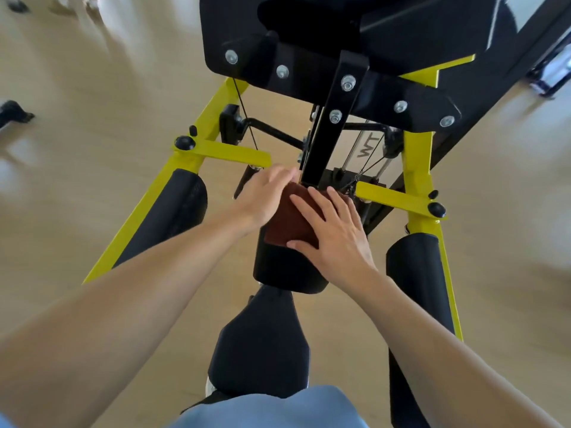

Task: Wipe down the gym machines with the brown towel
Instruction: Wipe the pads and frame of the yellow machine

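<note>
The brown towel (289, 220), folded into a flat square, lies on the black back pad (289, 270) of a yellow-and-black gym machine (423, 168). My right hand (332, 230) lies flat on the towel's right half with straight, spread fingers pressing down. At the towel's upper left edge is my left hand (267, 196), its fingers bent over that edge beside the black upright post (332, 128); how far they curl is hidden. The black seat pad (259, 350) is below, close to my body.
Two black padded arm rolls (173, 211) (414, 273) hang on the yellow frame legs either side. Cables and a weight stack (367, 149) run behind the post. A large black housing (340, 32) overhangs at the top. Pale wooden floor (92, 134) surrounds the machine.
</note>
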A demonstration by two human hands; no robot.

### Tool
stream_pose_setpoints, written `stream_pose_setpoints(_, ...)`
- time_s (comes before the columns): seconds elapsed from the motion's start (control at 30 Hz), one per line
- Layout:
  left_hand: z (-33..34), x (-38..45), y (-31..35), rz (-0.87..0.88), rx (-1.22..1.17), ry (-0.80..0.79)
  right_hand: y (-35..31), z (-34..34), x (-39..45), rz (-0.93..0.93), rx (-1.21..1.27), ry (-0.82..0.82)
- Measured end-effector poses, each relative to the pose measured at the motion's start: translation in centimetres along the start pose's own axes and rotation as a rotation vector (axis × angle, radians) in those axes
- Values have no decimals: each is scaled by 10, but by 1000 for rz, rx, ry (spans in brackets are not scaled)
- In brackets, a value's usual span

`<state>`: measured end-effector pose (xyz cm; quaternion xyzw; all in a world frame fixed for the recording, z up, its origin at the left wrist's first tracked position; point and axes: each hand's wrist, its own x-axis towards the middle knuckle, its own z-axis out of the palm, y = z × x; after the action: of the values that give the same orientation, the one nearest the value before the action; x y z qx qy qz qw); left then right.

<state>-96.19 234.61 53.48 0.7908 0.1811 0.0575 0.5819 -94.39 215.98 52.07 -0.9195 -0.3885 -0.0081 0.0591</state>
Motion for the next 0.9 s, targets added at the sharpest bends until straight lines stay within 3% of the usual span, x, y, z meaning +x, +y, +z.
stream_pose_setpoints(0.07, -1, -6, -7, -3, -6, 41, -1, 0, 9, -36, -25, 29)
stream_pose_setpoints(0.2, -19, -19, -16, -48, -277, 196, -25, -3, 33, -122, -101, -26)
stream_pose_setpoints(0.27, -31, -25, -26, -86, -248, 251, -42, -2, 48, -193, -213, -67)
stream_pose_setpoints(0.47, -47, -62, -48, -119, -152, 308, -105, 58, 51, -556, -1073, -467)
stream_pose_setpoints(0.53, -46, -74, -57, -149, -152, 305, -105, 97, 39, -709, -1205, -518)
stream_pose_setpoints(0.67, -56, -91, -74, -208, -133, 267, -96, 140, 41, -889, -1190, -464)
stream_pose_setpoints(0.8, -57, -85, -59, -178, -65, 250, -91, 106, 42, -824, -1015, -366)
stream_pose_setpoints(0.9, -50, -62, -37, -101, -80, 243, -73, 61, 38, -719, -790, -121)
